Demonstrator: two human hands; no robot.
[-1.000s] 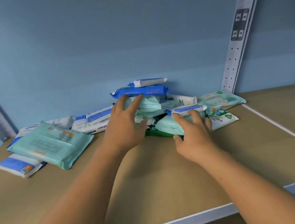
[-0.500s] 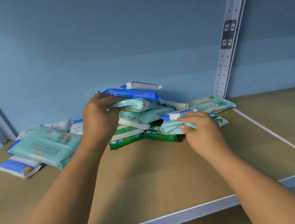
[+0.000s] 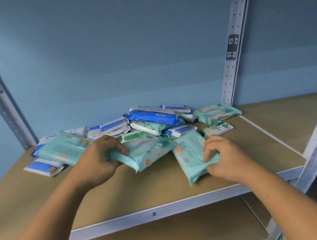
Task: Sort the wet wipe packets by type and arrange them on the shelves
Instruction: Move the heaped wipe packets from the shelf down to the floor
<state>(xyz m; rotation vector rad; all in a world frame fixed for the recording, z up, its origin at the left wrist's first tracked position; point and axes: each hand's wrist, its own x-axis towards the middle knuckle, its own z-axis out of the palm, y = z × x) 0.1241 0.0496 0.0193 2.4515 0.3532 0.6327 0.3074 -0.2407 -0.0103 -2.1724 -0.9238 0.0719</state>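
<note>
Left grip (image 3: 98,160) curled, pinching; right grip (image 3: 226,157) likewise

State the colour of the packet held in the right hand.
Pale teal packet with small orange marks, in the right hand; head view shows it best.

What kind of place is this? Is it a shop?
Probably a storeroom or shop stockroom, though I can't be sure. There's a metal rack upright with holes, a plain board shelf and a heap of wet wipe packets against a bare blue wall.
</note>
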